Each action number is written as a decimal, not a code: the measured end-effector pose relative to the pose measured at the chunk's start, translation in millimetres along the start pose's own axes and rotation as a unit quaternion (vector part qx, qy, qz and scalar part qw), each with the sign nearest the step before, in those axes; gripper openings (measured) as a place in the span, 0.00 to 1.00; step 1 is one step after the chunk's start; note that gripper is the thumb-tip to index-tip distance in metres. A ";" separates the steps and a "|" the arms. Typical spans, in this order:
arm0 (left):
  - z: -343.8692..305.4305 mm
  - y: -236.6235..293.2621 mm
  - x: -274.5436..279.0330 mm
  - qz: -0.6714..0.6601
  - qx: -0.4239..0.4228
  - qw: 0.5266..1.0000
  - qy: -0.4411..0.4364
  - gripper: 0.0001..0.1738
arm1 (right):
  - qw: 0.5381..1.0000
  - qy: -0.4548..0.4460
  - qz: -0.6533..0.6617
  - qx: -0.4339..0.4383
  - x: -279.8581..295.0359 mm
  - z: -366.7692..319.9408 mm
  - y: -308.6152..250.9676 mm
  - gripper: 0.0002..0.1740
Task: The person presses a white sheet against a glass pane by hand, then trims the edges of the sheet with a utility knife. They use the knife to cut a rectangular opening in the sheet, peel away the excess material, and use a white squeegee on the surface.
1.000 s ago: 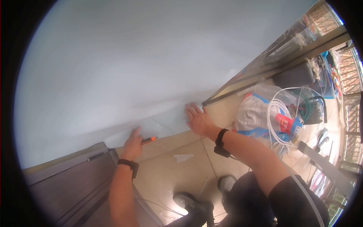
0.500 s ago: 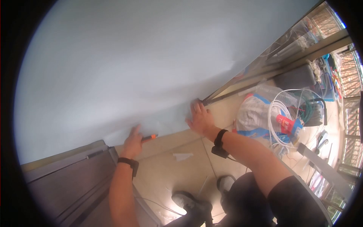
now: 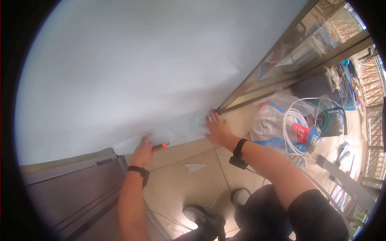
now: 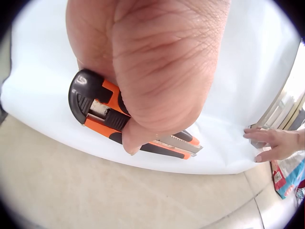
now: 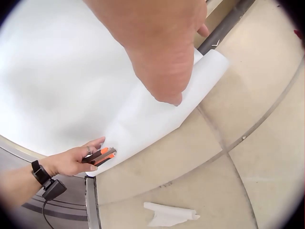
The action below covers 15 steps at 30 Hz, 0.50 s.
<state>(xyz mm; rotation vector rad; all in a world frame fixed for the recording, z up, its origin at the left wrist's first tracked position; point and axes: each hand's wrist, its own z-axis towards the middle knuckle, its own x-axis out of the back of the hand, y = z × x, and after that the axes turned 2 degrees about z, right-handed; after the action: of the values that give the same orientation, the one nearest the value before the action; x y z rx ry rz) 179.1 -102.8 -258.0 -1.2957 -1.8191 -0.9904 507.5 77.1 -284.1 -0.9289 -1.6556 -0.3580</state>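
Note:
A large pale sheet point(image 3: 128, 72) fills the upper left of the head view, its bottom strip bending out over the tiled floor. The left hand point(image 3: 142, 153) lies over that strip, gripping an orange-and-black utility knife point(image 4: 114, 119) with the thumb wrapped across its body. In the left wrist view the metal blade channel points right, along the sheet's lower margin. At the sheet's bottom right corner, the right hand point(image 3: 219, 130) rests with extended fingers on the sheet, beside the dark frame edge. The right wrist view hides most of its fingers behind the palm.
A grey panel point(image 3: 76, 193) stands at the lower left. A white scrap point(image 3: 195, 167) lies on the tiles. To the right are a large plastic bag point(image 3: 267, 124), coiled white cable point(image 3: 287, 130) and a grey bar point(image 3: 345, 176). The person's shoes point(image 3: 195, 213) are below.
The right hand has slid right along the sheet's bottom to the corner, its fingers spreading there. The left hand stays nearly in place with the utility knife.

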 end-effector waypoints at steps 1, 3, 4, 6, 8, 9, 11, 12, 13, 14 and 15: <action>-0.4 -3.7 -3.5 0.006 -0.022 0.999 0.022 0.20 | 1.000 -0.001 0.000 0.000 0.5 -0.7 0.9 0.46; -1.8 -5.0 -7.6 0.012 -0.043 0.998 0.043 0.33 | 0.999 -0.027 -0.025 0.005 7.3 -0.4 1.7 0.47; -3.3 -4.2 -5.5 -0.012 -0.035 0.999 0.037 0.35 | 0.999 -0.028 -0.025 0.008 14.8 0.4 0.6 0.47; -3.5 -3.7 0.0 -0.032 -0.023 0.999 0.032 0.36 | 0.996 -0.079 0.016 -0.031 29.6 4.1 -4.3 0.45; -2.1 -5.0 0.2 -0.064 -0.024 0.997 0.030 0.36 | 0.998 -0.061 0.025 0.003 18.7 8.4 -2.1 0.44; -1.3 -7.6 -1.0 -0.074 -0.023 0.997 0.029 0.35 | 0.998 -0.043 0.032 0.033 11.7 11.2 -1.3 0.43; 0.9 -11.0 -6.3 -0.035 -0.044 0.998 0.030 0.34 | 0.995 -0.002 0.021 0.099 -6.6 18.2 -8.9 0.42; 0.7 -7.6 -3.6 -0.023 -0.051 0.998 0.030 0.33 | 0.986 0.040 0.008 0.161 -8.3 19.6 -14.3 0.41; 0.2 -3.7 -0.9 -0.027 -0.040 0.999 0.024 0.33 | 0.986 0.039 0.009 0.161 -8.7 20.4 -17.0 0.41; 0.3 -0.1 2.6 -0.030 -0.030 0.999 0.019 0.32 | 0.989 0.028 0.029 0.144 -8.1 21.3 -18.7 0.41; 1.7 -3.5 0.1 -0.030 -0.030 0.999 0.018 0.32 | 0.991 0.018 0.047 0.126 -4.7 21.2 -20.3 0.41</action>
<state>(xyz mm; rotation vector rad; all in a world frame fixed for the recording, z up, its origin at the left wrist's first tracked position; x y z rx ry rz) 175.6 -102.0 -259.4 -1.2561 -1.8237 -1.1015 478.3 76.4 -290.2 -0.8020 -1.5757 -0.0958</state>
